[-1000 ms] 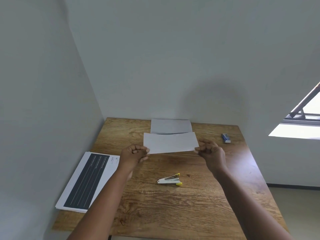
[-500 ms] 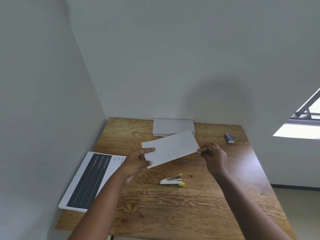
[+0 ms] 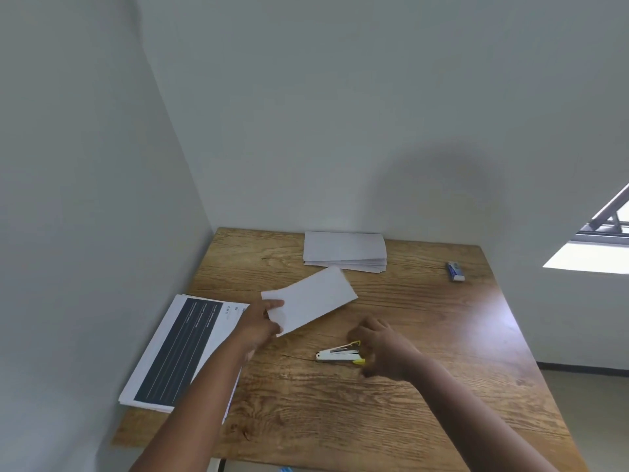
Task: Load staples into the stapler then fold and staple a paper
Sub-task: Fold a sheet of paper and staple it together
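My left hand [image 3: 260, 323] pinches the near left corner of a folded white paper [image 3: 313, 298] and holds it tilted above the wooden table [image 3: 442, 352]. A small white stapler with yellow ends [image 3: 338, 354] lies on the table, just right of centre. My right hand [image 3: 383, 350] hovers at the stapler's right end with fingers curled and spread; it looks blurred and holds nothing that I can see.
A stack of folded white papers [image 3: 345, 252] lies at the table's back edge. A small blue staple box [image 3: 455, 270] sits at the back right. Printed sheets with a dark panel [image 3: 180, 349] lie on the left edge. Walls close off the left and back.
My right hand has let go of the folded paper and dropped down to the stapler. My left hand alone now holds the paper, which has tilted and shifted left.
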